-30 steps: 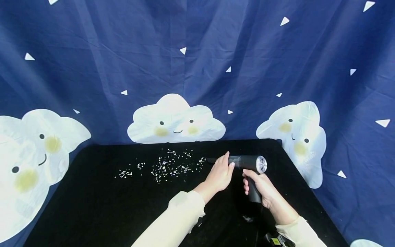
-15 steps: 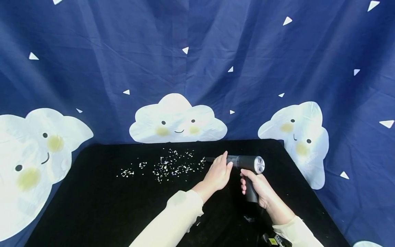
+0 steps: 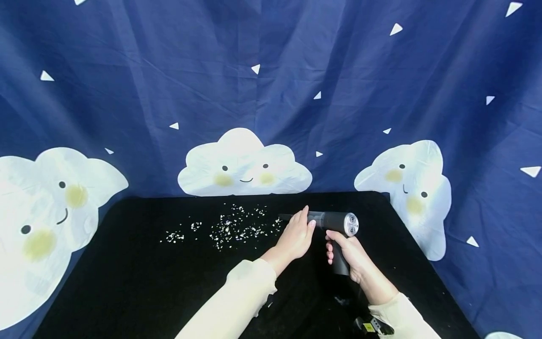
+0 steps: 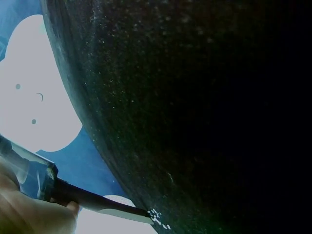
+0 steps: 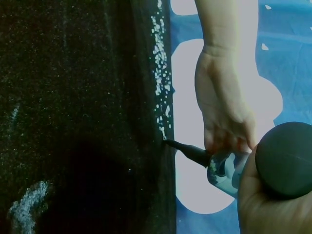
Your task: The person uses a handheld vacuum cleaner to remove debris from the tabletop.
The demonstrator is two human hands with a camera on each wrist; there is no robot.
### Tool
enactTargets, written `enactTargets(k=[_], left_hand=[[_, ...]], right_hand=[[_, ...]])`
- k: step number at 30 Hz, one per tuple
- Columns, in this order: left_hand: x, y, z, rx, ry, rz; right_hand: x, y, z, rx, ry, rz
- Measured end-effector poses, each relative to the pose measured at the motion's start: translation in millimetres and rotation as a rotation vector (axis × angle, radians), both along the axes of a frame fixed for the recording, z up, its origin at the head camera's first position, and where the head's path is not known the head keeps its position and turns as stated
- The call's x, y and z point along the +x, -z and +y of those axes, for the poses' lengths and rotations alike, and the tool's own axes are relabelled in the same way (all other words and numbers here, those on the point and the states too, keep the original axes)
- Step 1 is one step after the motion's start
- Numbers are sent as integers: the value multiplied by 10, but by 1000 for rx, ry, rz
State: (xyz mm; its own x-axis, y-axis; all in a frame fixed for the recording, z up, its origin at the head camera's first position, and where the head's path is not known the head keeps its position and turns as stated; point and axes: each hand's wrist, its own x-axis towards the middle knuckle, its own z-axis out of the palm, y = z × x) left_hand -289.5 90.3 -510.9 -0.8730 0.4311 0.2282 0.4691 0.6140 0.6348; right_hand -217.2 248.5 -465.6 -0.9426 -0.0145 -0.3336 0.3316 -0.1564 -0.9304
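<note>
A black handheld vacuum cleaner (image 3: 336, 221) lies level, its silver vent end to the right. My right hand (image 3: 350, 254) grips its handle, seen end-on as a dark round base (image 5: 287, 161) in the right wrist view. My left hand (image 3: 294, 237) holds the front part from the near side, its fingers round the clear dust cup (image 5: 226, 170). From the cup a thin black nozzle (image 4: 100, 202) points left, its tip right at the edge of the white scraps (image 3: 233, 230). The scraps lie scattered over the black tabletop, in one wide patch and smaller clusters farther left.
The black table (image 3: 139, 282) reaches back to a blue curtain (image 3: 203, 84) with white clouds. Near the right forearm sits a small dark object with a yellow label (image 3: 369, 327). A faint whitish smudge (image 3: 340, 300) lies on the cloth below the right hand.
Both hands have shifted slightly left with the vacuum cleaner, and the nozzle tip now reaches the right-most scraps. The head view has turned a little. The scrap patch looks much the same.
</note>
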Motion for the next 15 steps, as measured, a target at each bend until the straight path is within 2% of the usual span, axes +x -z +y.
enactTargets(k=[15], left_hand=[[84, -3, -28, -8, -12, -22]], right_hand=[[22, -30, 51, -1, -62, -7]])
